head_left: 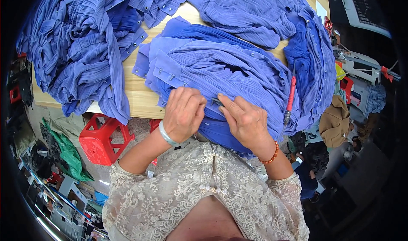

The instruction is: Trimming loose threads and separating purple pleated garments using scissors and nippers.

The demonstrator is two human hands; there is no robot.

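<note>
A crinkled blue garment (221, 66) with small metal fasteners along its edge lies in front of me, draped over the table's near edge. My left hand (182, 113) is closed on the garment near that edge, fingers curled. Close beside it, my right hand (246, 119) pinches a small dark grey tool (216, 101) between thumb and fingers. Most of the tool is hidden, so its exact kind cannot be told. To the right of my right hand, a slim red-handled tool (292, 94) with a thin shaft lies on the blue cloth.
A heap of similar blue garments (80, 49) covers the table's left side, with more blue cloth (250, 13) at the back and right. Bare wood shows on the table (142, 98). A red plastic stool (102, 141) stands below left. Brown cloth (338, 122) lies at right.
</note>
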